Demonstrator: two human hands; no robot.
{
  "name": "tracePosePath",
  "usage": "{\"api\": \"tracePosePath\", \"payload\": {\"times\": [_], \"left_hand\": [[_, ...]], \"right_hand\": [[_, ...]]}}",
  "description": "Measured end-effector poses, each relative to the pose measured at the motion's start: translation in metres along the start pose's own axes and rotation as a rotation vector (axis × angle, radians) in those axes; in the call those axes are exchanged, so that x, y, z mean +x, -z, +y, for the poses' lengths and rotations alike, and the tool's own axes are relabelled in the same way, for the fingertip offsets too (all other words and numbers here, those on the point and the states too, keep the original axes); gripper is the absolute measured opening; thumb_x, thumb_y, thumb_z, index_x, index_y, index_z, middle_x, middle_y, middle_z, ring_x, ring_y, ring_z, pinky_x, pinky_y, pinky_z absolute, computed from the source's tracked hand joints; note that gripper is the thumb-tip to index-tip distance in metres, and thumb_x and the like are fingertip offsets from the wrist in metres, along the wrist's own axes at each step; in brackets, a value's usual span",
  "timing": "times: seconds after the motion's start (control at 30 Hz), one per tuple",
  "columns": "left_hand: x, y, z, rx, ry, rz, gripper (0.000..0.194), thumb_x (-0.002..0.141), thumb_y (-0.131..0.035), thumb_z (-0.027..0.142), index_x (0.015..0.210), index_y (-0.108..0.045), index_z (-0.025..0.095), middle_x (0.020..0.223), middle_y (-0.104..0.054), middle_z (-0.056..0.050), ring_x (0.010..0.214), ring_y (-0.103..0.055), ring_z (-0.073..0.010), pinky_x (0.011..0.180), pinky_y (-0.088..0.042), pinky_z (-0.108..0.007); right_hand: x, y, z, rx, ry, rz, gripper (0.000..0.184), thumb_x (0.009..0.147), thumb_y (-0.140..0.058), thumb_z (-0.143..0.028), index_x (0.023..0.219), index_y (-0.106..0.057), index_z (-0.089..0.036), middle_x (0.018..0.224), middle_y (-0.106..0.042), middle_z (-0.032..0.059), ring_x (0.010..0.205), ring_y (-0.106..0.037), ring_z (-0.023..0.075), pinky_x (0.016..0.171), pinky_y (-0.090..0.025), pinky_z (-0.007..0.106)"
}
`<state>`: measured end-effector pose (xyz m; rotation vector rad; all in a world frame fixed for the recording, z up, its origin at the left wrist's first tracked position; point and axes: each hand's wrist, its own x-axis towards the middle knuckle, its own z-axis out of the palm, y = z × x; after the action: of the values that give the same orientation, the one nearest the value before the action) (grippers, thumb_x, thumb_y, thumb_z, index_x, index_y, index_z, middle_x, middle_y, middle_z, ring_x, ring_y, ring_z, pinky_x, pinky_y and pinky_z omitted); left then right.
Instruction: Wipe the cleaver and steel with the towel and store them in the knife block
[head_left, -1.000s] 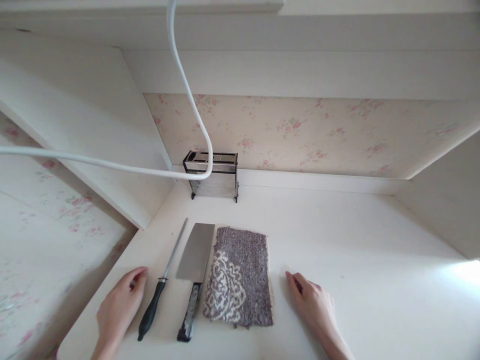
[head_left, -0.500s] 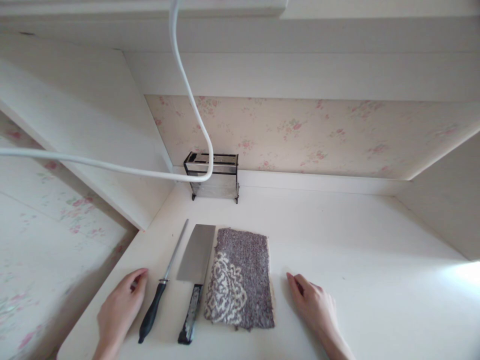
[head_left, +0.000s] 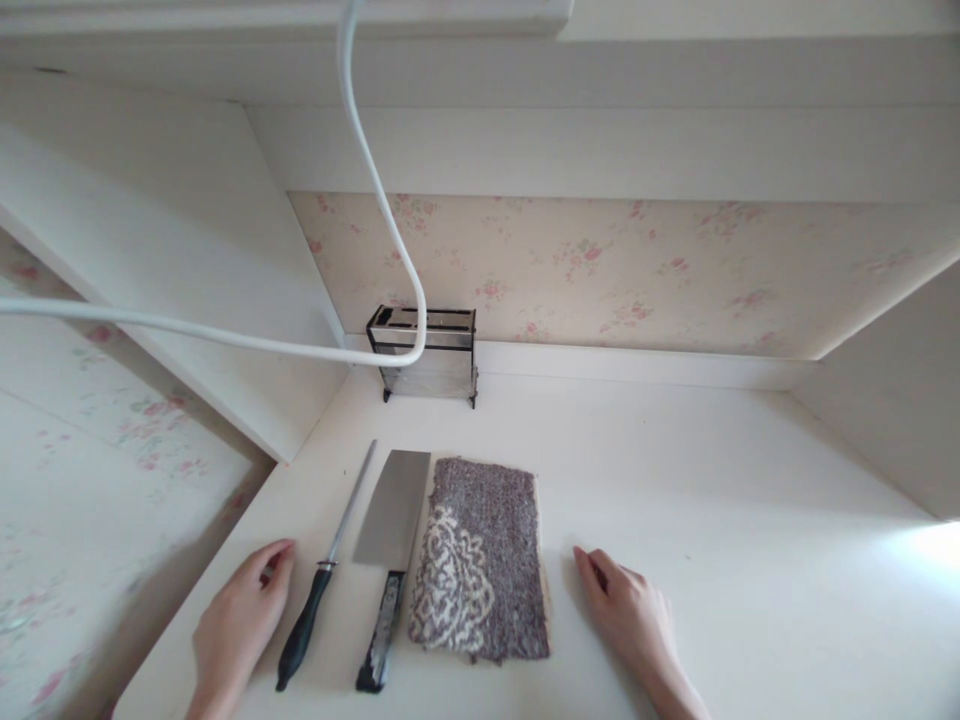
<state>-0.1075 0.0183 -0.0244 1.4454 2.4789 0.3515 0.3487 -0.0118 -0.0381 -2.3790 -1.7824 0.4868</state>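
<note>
My left hand point(head_left: 246, 610) rests on the white tabletop with its fingers curled together and nothing seen in them. Just right of it lies a honing steel point(head_left: 319, 588) with a black handle and a thin metal rod pointing away from me. Beside the steel is a cleaver point(head_left: 394, 515), its broad grey blade at the far end and its worn black handle toward me. A folded grey-brown cloth point(head_left: 502, 560) with a cream pattern lies right of the cleaver. My right hand point(head_left: 626, 605), fingers also closed, rests on the surface to the cloth's right, apart from it.
A silver and black knife block point(head_left: 427, 365) with slots on top stands at the back, near the left side panel point(head_left: 187, 250). A white cable point(head_left: 390, 215) hangs in front of it. Floral wallpaper point(head_left: 585, 260) covers the back wall. A shelf point(head_left: 480, 75) overhangs the white tabletop point(head_left: 675, 440).
</note>
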Motion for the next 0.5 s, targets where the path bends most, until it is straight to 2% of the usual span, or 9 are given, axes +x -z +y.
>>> {"api": "tracePosePath", "payload": {"times": [0.27, 0.4, 0.5], "left_hand": [[-0.001, 0.001, 0.001, 0.001, 0.041, -0.039, 0.037, 0.088, -0.037, 0.051, 0.109, -0.06, 0.033, 0.114, -0.067, -0.003, 0.091, -0.064, -0.0279, 0.071, -0.045, -0.035], [-0.001, -0.002, -0.005, -0.076, -0.015, 0.069, 0.036, 0.089, -0.035, 0.043, 0.108, -0.059, 0.024, 0.121, -0.062, -0.008, 0.095, -0.062, -0.0267, 0.081, -0.045, -0.036], [0.004, 0.002, -0.004, -0.212, -0.031, 0.143, 0.034, 0.087, -0.036, 0.036, 0.103, -0.06, 0.018, 0.112, -0.063, -0.012, 0.095, -0.062, -0.0254, 0.087, -0.046, -0.035]], "right_hand": [[-0.001, -0.001, -0.001, -0.029, 0.01, 0.01, 0.046, 0.095, -0.026, -0.053, 0.076, -0.06, -0.029, 0.073, -0.071, 0.0007, 0.07, -0.068, 0.0214, 0.055, -0.033, 0.026], [0.002, 0.003, 0.003, 0.025, 0.007, -0.03, 0.046, 0.095, -0.024, -0.052, 0.077, -0.059, -0.028, 0.073, -0.071, 0.0019, 0.069, -0.066, 0.0218, 0.055, -0.035, 0.027], [0.014, 0.012, 0.008, 0.252, 0.01, -0.114, 0.049, 0.095, -0.022, -0.049, 0.078, -0.061, -0.024, 0.069, -0.069, 0.0031, 0.064, -0.064, 0.019, 0.059, -0.041, 0.028]]}}
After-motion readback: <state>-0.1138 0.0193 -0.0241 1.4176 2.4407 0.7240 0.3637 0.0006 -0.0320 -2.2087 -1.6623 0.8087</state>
